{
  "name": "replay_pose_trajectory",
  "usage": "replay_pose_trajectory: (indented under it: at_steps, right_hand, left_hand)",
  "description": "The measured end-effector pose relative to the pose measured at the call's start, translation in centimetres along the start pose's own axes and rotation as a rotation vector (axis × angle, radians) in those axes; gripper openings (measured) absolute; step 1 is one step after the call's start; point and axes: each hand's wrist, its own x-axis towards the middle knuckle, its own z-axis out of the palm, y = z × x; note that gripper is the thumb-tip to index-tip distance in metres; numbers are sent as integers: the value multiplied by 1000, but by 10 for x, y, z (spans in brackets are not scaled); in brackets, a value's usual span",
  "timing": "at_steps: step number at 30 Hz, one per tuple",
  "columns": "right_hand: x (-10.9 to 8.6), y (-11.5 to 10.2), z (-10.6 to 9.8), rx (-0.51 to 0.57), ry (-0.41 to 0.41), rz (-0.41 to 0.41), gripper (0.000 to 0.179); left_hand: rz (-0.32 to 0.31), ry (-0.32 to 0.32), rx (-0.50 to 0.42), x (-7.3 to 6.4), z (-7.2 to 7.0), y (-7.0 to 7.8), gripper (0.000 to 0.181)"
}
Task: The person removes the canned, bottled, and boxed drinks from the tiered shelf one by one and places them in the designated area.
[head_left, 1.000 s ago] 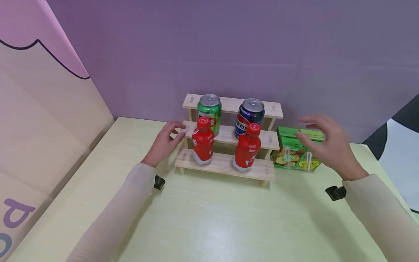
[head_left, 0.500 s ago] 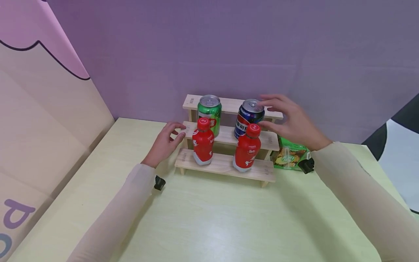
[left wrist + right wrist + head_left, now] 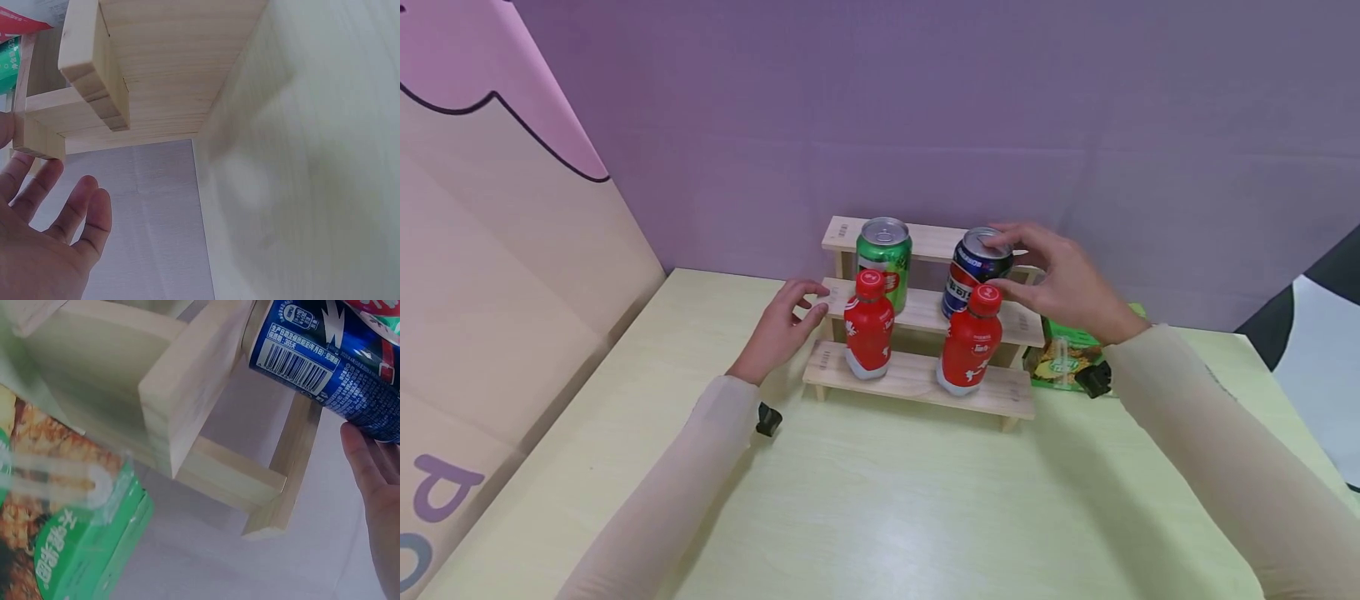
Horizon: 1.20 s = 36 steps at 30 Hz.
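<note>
Pale wooden worktop (image 3: 880,500), purple wall behind. Right hand (image 3: 1063,283) curls fingers and thumb around the blue can (image 3: 972,268) on the stepped wooden rack's (image 3: 917,379) middle step. Left hand (image 3: 778,329), fingers relaxed, touches the rack's left end. Green can (image 3: 883,257) and two red bottles (image 3: 868,325) stand alongside.

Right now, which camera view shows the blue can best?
The head view shows the blue can best: it stands whole on the middle step of the wooden rack, with the right hand gripping it near the top. The right wrist view shows only its lower part with the barcode. The left wrist view does not show it.
</note>
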Motion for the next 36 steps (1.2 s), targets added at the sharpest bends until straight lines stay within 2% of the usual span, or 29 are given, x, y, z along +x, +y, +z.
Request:
replay_pose_trajectory:
  at_steps: [8, 16, 21, 28, 36]
  right_hand:
    - [-10, -4, 0, -5, 123, -29, 47]
    - [-24, -25, -21, 5, 251, -86, 49]
    - [-43, -37, -39, 8, 271, -107, 49]
    - [-79, -12, -59, -68, 272, -48, 59]
    - [-114, -2, -55, -224, 246, -12, 59]
  left_hand:
    - [14, 1, 7, -1, 0, -1, 31]
    - [4, 8, 9, -1, -3, -4, 32]
    - [11, 10, 6, -1, -3, -6, 32]
    - [28, 6, -13, -2, -5, -3, 30]
    - [19, 8, -3, -1, -5, -3, 30]
